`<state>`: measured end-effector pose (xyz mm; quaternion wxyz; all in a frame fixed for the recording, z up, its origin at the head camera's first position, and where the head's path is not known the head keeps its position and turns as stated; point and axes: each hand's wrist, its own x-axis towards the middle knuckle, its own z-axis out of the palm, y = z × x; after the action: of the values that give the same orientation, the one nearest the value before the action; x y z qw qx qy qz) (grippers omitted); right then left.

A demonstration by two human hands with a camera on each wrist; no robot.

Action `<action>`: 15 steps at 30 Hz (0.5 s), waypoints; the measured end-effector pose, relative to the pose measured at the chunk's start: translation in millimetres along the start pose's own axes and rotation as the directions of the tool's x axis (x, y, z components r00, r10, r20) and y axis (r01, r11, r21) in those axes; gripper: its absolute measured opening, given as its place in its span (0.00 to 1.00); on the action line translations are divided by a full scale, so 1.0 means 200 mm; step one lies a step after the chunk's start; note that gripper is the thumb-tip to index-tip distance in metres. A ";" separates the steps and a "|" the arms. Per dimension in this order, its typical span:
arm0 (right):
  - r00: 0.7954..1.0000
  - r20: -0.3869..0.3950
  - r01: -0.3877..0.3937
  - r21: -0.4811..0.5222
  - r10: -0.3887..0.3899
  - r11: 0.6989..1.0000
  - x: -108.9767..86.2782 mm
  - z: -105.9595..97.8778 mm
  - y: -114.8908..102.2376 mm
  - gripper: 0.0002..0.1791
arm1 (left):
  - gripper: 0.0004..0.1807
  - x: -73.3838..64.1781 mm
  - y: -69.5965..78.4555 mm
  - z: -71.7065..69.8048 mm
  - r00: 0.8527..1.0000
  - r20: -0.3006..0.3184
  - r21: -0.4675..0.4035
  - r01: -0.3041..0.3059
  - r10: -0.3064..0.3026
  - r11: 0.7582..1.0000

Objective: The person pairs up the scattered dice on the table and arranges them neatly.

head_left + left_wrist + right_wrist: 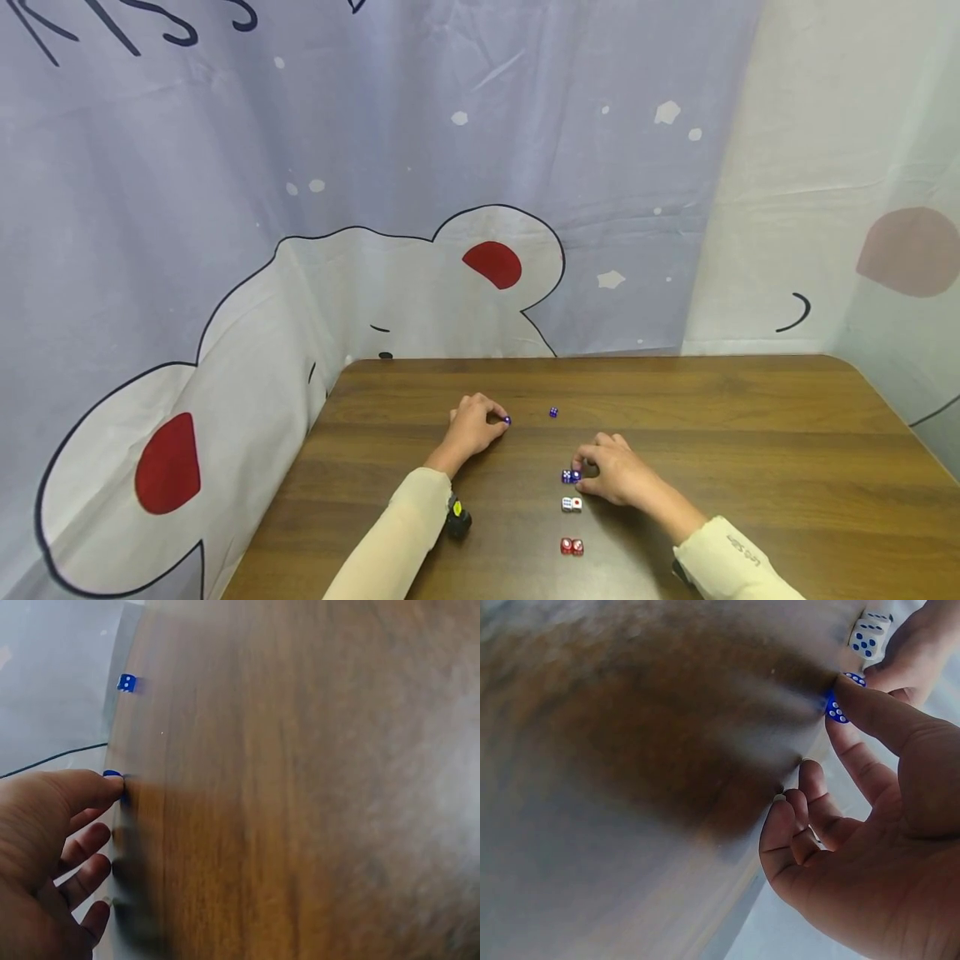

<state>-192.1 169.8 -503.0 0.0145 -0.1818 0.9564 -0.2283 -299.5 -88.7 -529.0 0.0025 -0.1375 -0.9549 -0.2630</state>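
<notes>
My left hand point(471, 427) pinches a small blue die point(507, 420) between thumb and forefinger over the far part of the table. Its other fingers are spread loosely, as the left wrist view shows. A second blue die point(553, 412) lies by itself to the right of that hand. Nearer the middle, my right hand point(617, 473) has thumb and forefinger around a blue die point(576, 477), which sits side by side with another blue die point(566, 477). In the right wrist view the fingertips partly cover the blue dice point(838, 711).
Just in front of the blue pair is a pair of white dice point(567, 504), then a pair of red dice point(567, 546) closer to me. All stand on a brown wooden table point(750, 467). A printed curtain point(630, 208) hangs behind its far edge.
</notes>
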 end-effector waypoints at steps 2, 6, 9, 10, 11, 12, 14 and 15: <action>1.000 -0.002 0.000 0.000 0.000 1.000 0.00 0.00 0.00 0.14 | 0.06 0.00 0.01 0.00 1.000 0.005 -0.003 -0.007 0.007 1.000; 1.000 -0.003 -0.003 0.002 0.003 1.000 0.00 0.00 0.00 0.14 | 0.05 -0.01 0.02 0.01 1.000 0.012 0.001 -0.016 0.016 1.000; 1.000 0.000 -0.004 0.004 0.004 1.000 0.00 0.00 0.00 0.14 | 0.05 -0.01 0.02 0.01 1.000 0.016 0.007 -0.025 0.025 1.000; 1.000 0.002 -0.004 0.003 0.004 1.000 0.00 0.00 0.00 0.14 | 0.05 -0.01 0.03 0.02 0.999 0.017 0.008 -0.028 0.028 1.000; 1.000 0.003 -0.004 0.003 0.004 1.000 0.00 -0.01 -0.01 0.14 | 0.05 -0.01 0.03 0.02 0.999 0.020 0.011 -0.031 0.031 0.999; 1.000 0.005 -0.004 0.003 0.004 1.000 0.00 -0.01 -0.01 0.14 | 0.05 -0.02 0.03 0.02 0.999 0.021 0.011 -0.035 0.035 0.999; 1.000 0.004 -0.006 0.002 0.006 1.000 0.00 -0.01 -0.01 0.14 | 0.05 -0.02 0.04 0.02 0.999 0.022 0.011 -0.043 0.043 0.999; 1.000 0.004 -0.007 0.002 0.007 1.000 0.00 -0.01 -0.01 0.14 | 0.05 -0.02 0.04 0.02 0.999 0.022 0.010 -0.048 0.048 0.999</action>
<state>-191.5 169.4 -501.6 0.0174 -0.1788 0.9567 -0.2289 -292.7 -80.1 -528.9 -0.0007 -0.1632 -0.9527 -0.2563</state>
